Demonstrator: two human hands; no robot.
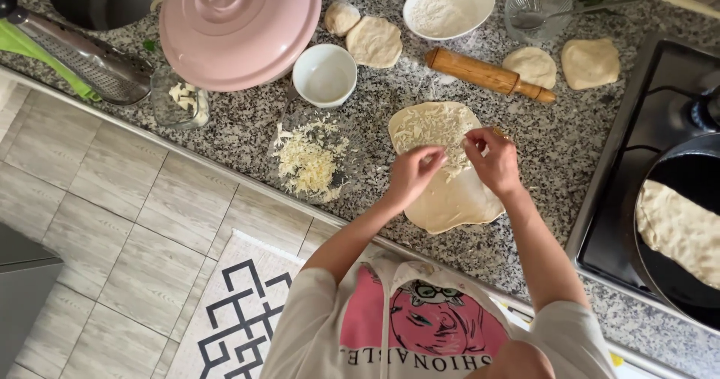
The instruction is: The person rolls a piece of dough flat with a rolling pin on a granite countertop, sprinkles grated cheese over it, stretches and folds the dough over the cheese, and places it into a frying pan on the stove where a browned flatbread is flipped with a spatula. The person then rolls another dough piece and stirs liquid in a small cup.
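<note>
Both hands work at the middle of the frame: the left hand [411, 175] and the right hand [493, 160] each pinch shreds of grated cheese over the rolled-out dough [450, 199] lying on the granite counter [225, 128]. Left of the dough sits a pile of grated cheese [307, 160]. Above it lie a wooden rolling pin [487, 73], a small white bowl [324, 75], and several dough balls [373, 41]. A pink lid [240, 26] fills the upper left; a dark pan [675, 274] with flatbread [684, 230] sits lower right.
</note>
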